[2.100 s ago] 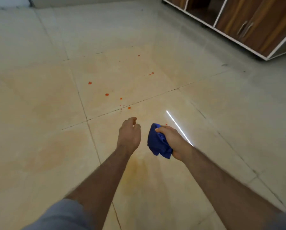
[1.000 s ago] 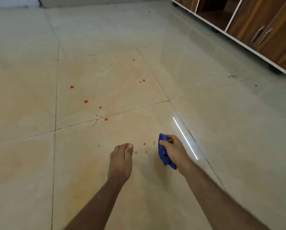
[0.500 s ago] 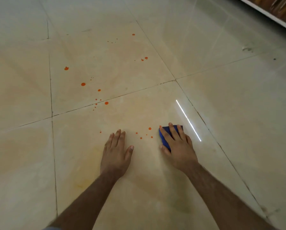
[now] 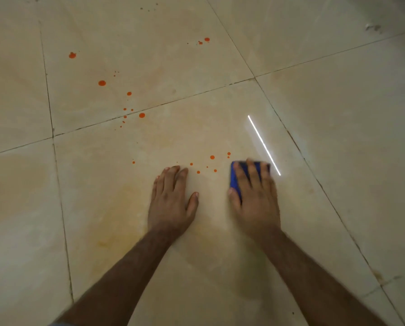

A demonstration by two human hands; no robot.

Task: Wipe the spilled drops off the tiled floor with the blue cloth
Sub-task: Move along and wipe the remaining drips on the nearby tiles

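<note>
- A thin bright streak of reflected light (image 4: pixel 264 145) lies slantwise across the glossy surface.
- A small pale scuff mark (image 4: pixel 373 27) sits far off, toward the upper right corner.

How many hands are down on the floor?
2. The bare left hand lies flat on the beige tiled floor; the bare right hand presses the folded blue cloth beside it.

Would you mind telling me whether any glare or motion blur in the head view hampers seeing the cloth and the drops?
Head view: a thin bright glare streak lies on the glossy tiled floor just right of the blue cloth; the right hand pressing the cloth is slightly motion-blurred at its fingertips; the left hand and the orange drops look sharp.
</note>
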